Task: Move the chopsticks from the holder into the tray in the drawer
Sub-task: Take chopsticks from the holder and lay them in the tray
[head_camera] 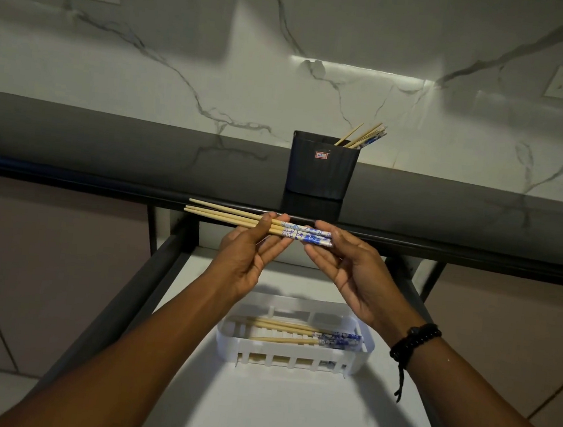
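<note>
Several chopsticks lie level above the tray, pinched in the grip of the left hand and right hand. More chopsticks rest inside the tray in the drawer. Beyond the tray, the dark holder stands on the bench, sticks inside.

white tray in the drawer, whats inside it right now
A few chopsticks lie flat in the white tray, blue-patterned ends to the right. The right hand covers its far right corner.

Bare forearms, no sleeves; black bead bracelet w/ cord, right wrist.
</note>
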